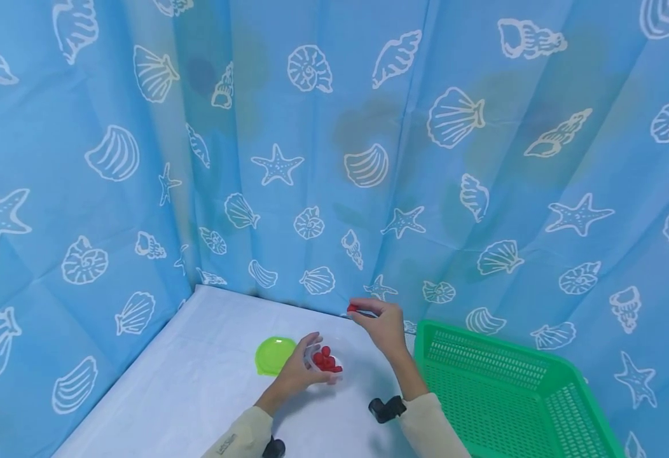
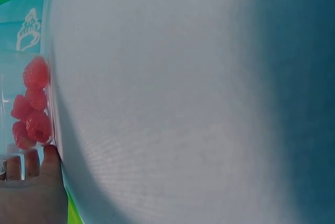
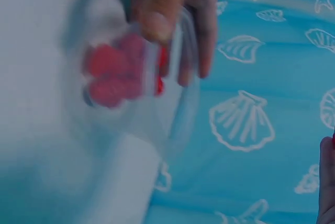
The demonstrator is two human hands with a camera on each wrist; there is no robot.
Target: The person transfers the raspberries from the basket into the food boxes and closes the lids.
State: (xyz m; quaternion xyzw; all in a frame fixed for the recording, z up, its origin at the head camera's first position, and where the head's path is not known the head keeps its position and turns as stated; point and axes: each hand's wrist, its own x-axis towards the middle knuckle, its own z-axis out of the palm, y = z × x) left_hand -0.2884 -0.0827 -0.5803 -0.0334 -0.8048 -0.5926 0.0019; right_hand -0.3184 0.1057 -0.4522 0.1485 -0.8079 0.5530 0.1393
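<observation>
Right hand (image 1: 386,327): is pinching a single red raspberry (image 1: 352,308) between thumb and fingertips, holding it beyond and to the right of the container.
Left hand (image 1: 299,370): is gripping the clear container (image 3: 175,122), fingers curling round one side and thumb round the other.
Other raspberries (image 1: 329,362): are lying clustered inside that container, touching one another.
Container base: is showing too unclearly to tell whether it is touching the table.
Sleeves (image 1: 433,423): are covering both forearms in beige, black devices (image 1: 388,409) sitting at the wrists.
Lime-green round piece (image 1: 271,356): is lying on the white table (image 1: 197,362), just left of the left hand.
Green basket (image 1: 483,407): is standing to the right of the right arm.
Blue curtain (image 1: 323,127): is hanging behind everything, displaying white shells and starfish.
</observation>
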